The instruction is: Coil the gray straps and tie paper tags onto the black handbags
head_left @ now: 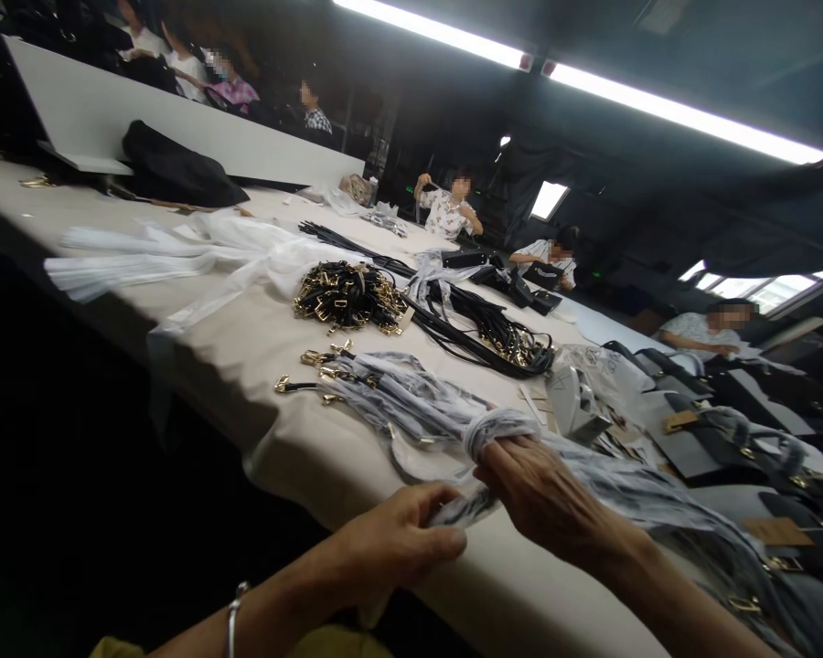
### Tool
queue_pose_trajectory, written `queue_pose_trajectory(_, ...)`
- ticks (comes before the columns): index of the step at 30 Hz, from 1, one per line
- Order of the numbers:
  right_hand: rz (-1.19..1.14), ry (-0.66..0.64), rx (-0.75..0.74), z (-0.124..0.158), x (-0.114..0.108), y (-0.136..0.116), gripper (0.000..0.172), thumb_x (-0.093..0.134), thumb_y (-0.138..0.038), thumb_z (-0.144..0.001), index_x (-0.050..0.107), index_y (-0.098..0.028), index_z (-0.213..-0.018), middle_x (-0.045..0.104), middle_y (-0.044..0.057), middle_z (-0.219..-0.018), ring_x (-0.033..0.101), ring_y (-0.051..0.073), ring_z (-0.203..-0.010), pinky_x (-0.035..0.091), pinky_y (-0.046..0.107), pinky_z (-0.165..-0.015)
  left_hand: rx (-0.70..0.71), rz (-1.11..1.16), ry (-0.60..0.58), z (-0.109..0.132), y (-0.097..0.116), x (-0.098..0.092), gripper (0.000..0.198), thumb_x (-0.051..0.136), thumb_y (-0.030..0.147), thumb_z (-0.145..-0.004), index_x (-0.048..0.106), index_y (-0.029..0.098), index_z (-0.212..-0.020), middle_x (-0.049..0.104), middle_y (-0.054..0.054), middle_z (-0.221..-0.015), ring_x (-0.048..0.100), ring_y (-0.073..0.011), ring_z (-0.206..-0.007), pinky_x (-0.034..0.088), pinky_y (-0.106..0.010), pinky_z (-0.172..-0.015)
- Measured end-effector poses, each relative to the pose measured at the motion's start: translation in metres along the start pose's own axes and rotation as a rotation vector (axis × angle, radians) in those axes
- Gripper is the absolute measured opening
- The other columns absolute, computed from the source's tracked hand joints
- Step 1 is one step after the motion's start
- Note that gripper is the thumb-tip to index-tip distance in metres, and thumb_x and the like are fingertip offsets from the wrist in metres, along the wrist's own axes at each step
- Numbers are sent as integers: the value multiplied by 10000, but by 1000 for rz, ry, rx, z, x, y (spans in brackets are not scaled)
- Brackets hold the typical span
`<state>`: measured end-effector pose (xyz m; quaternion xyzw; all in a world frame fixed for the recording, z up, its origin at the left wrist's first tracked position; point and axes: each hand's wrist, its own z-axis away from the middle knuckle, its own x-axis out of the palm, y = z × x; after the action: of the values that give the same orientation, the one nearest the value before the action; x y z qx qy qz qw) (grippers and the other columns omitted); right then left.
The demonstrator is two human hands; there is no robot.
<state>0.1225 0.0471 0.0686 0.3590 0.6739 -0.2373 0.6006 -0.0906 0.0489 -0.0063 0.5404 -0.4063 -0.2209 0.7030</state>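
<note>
A bundle of black bag straps in clear plastic sleeves (418,402) lies along the table edge, its gold clasps (319,358) pointing left. A twisted plastic band (497,428) wraps around the bundle's middle. My right hand (541,489) is closed at this band, with its fingertips partly hidden beneath the wrap. Just below and to the left, my left hand (411,539) pinches a plastic-sleeved strap (464,510) between thumb and fingers. This strap runs up towards my right hand. The rest of the bundle (631,480) trails off to the right under my right forearm.
Loose black straps with gold buckles (347,297) are heaped farther back, beside long black straps (480,334). White plastic sleeves (171,256) spread leftward. A white tape dispenser-like object (576,402) and black bags (692,434) sit at right. Several people work beyond the cloth-covered table (302,457).
</note>
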Motion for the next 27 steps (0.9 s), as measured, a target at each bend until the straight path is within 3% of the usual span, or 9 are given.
queue_pose_trajectory(3, -43, -106, 8, 13, 8, 4, 124, 480, -141, -945, 476, -202, -838, 563, 22, -785, 496, 186, -686, 330, 315, -638, 8, -301, 113, 3, 2, -10, 391, 664, 228, -709, 559, 211, -1085, 550, 41, -868, 446, -99, -677, 333, -187, -573)
queue_pose_trajectory(6, -71, -141, 9, 22, 13, 6, 131, 480, -167, -962, 451, -206, -841, 552, 14, -786, 476, 181, -684, 302, 311, -639, 14, -459, 165, -2, -1, -17, 134, 565, 273, -807, 575, 189, -910, 507, 54, -737, 417, -99, -643, 298, -199, -562)
queue_pose_trajectory(11, -58, -182, 25, 29, 10, 6, 149, 499, -244, -979, 453, -209, -841, 561, 14, -799, 478, 190, -692, 289, 314, -649, -107, -181, 24, -19, -17, -26, 360, 537, 503, -835, 568, 149, -777, 526, 33, -624, 428, -89, -541, 327, -210, -541)
queue_pose_trajectory(15, -35, -192, 10, 37, 13, 2, 274, 602, -446, -921, 489, -203, -862, 590, 24, -808, 508, 203, -705, 300, 317, -661, -228, 1, -58, -25, -19, -28, 480, 581, 618, -777, 584, 139, -804, 443, 66, -539, 312, -60, -430, 224, -198, -436)
queue_pose_trajectory(17, -30, -199, 9, 43, 18, 0, 269, 607, -445, -914, 504, -202, -859, 598, 21, -792, 512, 199, -696, 293, 318, -655, -256, -31, -61, -24, -13, -26, 447, 598, 587, -784, 579, 152, -888, 433, 82, -545, 274, -58, -415, 192, -195, -415)
queue_pose_trajectory(20, -96, -260, 54, 52, 23, -3, 211, 582, -387, -910, 530, -198, -833, 606, 20, -762, 512, 188, -679, 288, 316, -639, -162, -255, -36, -20, 1, -22, 362, 732, 359, -706, 577, 191, -986, 545, 68, -709, 398, -70, -526, 301, -178, -493)
queue_pose_trajectory(23, -326, -359, 173, 59, 21, -4, 258, 534, -399, -899, 552, -188, -752, 567, 3, -677, 469, 152, -611, 289, 288, -591, -4, -587, -52, -20, 9, -19, 235, 733, 215, -720, 645, 212, -938, 604, 49, -840, 517, -108, -731, 379, -189, -661)
queue_pose_trajectory(27, -1097, -508, 403, 71, 25, -1, 425, 478, -513, -890, 644, -148, -747, 490, -28, -551, 422, 100, -481, 295, 215, -471, 217, -871, -97, -33, 4, -12, 74, 645, 280, -870, 674, 213, -878, 628, 17, -849, 545, -135, -797, 382, -221, -756)
